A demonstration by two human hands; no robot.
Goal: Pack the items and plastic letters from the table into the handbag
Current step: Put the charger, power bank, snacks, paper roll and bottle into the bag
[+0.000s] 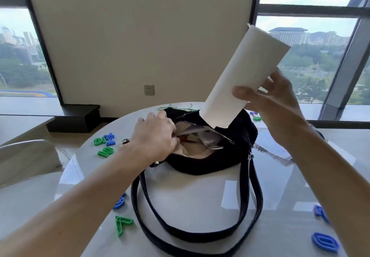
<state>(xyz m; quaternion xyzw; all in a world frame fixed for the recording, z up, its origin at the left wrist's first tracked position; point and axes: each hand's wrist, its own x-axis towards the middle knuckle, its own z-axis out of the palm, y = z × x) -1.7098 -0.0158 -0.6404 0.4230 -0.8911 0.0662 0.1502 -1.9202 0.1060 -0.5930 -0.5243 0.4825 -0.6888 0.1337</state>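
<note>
**A:** ok starting far left, we've got a clear chair back [30,152] cut off by the frame edge, then a cluster of green and blue plastic letters [105,142] on the round worktop [200,192]. Can't read what they spell tbh. There's a small metal ring thing [125,141] right beside them, too tiny for us to tell what it is.

**B:** yep. Nearer us on the left, a green letter [122,224] and a blue one [119,202] that's half hidden behind the forearm.

**A:** then our left hand [156,136], fingers curled over the near-left rim of the black handbag [212,146], pulling the zip opening wide. Fingertips vanish inside so we can't see exactly what they pinch beyond the rim.

**B:** bag sits mid-worktop, straps [192,226] looping toward us. Inside we see pale lining, something grey and a bit of red, can't make those out.

**A:** green cord [176,107] peeks out behind the bag, mostly hidden.

**B:** the white rolled paper [242,72] stands tilted with its lower end in the bag mouth. Our right hand [274,98] grips it, thumb in front, fingers wrapped behind.

**A:** right of the bag, small letters [255,116] partly hidden by that hand, a clear plastic sheet [274,146] blocked by the arm, and two blue letters [324,230] near the right edge.
</note>
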